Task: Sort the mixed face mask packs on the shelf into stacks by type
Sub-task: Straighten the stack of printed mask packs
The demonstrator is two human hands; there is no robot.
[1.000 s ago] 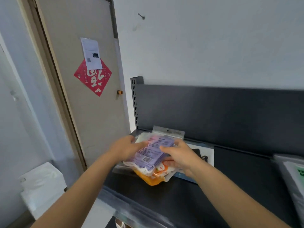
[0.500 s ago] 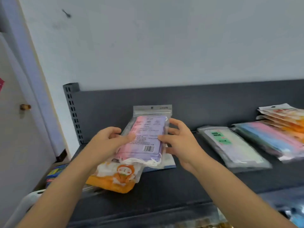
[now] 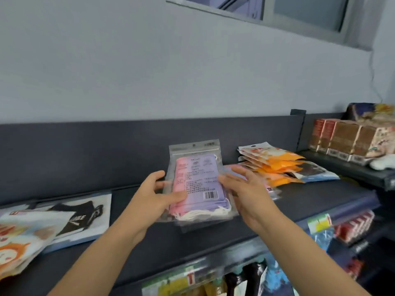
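Face mask packs: sort roughly mid-way, my read. Shelf (image 3: 310, 201) carries an orange stack (image 3: 275, 165) far right that looks done, with a dark pack (image 3: 314, 170) just beside it. Near left, an orange cartoon pack (image 3: 19, 248) overlaps a black-print pack (image 3: 81, 214), both unsorted. Pink-purple pack (image 3: 198, 182) is mid-air over shelf centre. Hands: left hand (image 3: 154, 197) grips its left edge, right hand (image 3: 245, 189) lies straight-fingered against its right edge.

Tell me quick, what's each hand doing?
Left hand: grips the pink and purple mask pack by its left edge.
Right hand: open, straight fingers against the pack's right edge.
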